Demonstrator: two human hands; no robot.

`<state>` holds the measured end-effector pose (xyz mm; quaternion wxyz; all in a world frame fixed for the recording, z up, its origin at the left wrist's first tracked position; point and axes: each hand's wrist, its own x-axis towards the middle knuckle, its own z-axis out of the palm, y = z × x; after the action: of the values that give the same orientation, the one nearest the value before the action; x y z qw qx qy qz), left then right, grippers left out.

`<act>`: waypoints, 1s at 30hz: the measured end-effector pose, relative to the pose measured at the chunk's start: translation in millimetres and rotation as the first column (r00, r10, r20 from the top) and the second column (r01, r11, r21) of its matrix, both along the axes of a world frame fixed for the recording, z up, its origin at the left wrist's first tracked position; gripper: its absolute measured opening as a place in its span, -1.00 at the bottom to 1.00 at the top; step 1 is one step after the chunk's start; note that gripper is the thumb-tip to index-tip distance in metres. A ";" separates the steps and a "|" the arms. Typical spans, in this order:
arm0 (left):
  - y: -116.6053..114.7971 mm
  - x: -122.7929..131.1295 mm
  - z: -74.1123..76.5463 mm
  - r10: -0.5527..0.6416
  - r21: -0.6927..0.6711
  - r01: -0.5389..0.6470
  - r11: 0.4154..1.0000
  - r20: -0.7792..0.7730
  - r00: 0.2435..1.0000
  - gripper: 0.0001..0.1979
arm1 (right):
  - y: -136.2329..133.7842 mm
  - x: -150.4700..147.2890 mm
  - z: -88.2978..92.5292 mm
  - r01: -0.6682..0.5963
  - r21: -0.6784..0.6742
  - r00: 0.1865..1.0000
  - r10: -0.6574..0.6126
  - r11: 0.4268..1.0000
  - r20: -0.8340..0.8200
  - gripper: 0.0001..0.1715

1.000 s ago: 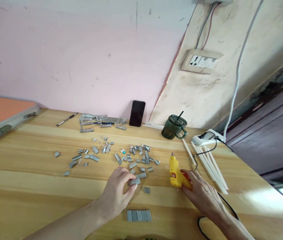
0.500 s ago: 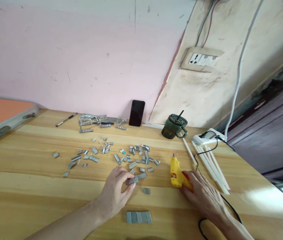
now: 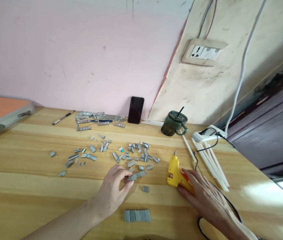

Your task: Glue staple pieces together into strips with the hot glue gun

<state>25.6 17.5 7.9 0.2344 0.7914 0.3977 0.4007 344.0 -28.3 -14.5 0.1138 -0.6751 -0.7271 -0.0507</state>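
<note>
My left hand [image 3: 113,190] pinches a short grey staple strip [image 3: 130,178] between thumb and fingertips, just above the wooden table [image 3: 31,186]. My right hand [image 3: 204,196] is wrapped round the handle of a yellow glue gun [image 3: 174,172] that lies on the table with its nozzle pointing away from me. A flat row of joined staple strips [image 3: 137,215] lies in front of me between both hands. One small staple piece [image 3: 146,189] sits just right of my left hand. Several loose staple pieces [image 3: 131,155] are scattered beyond.
A black phone [image 3: 135,110] leans on the pink wall. A dark green cup with a straw [image 3: 174,124] stands right of it. White glue sticks [image 3: 210,163], a white power strip [image 3: 208,135] and a black cord [image 3: 206,150] lie at right. A pen [image 3: 62,117] and long staple bars [image 3: 91,118] lie at the back.
My left hand has kept its pinch on the staple strip and barely moved. My right hand has closed further round the glue gun's handle. The view has tilted slightly.
</note>
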 end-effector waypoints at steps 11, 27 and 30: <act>-1.1 0.1 10.5 0.001 -0.047 -0.003 0.999 -0.041 0.999 -0.88 | -9.2 -51.8 52.6 -0.082 0.140 0.985 0.102 0.987 -0.142 -0.68; 0.3 1.0 0.7 0.009 -0.043 -0.011 0.999 -0.038 0.999 -0.90 | 14.3 -91.9 43.2 -0.205 0.055 0.959 0.212 0.977 -0.188 -0.86; 1.5 0.3 -2.6 0.006 -0.043 -0.007 0.999 -0.034 0.999 -0.92 | 14.4 -91.7 40.0 -0.205 0.045 0.947 0.209 0.978 -0.245 -0.81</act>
<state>25.8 19.0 5.3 0.2434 0.7916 0.4125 0.3794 252.4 -14.0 25.5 0.2151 -0.5949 -0.7734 0.0395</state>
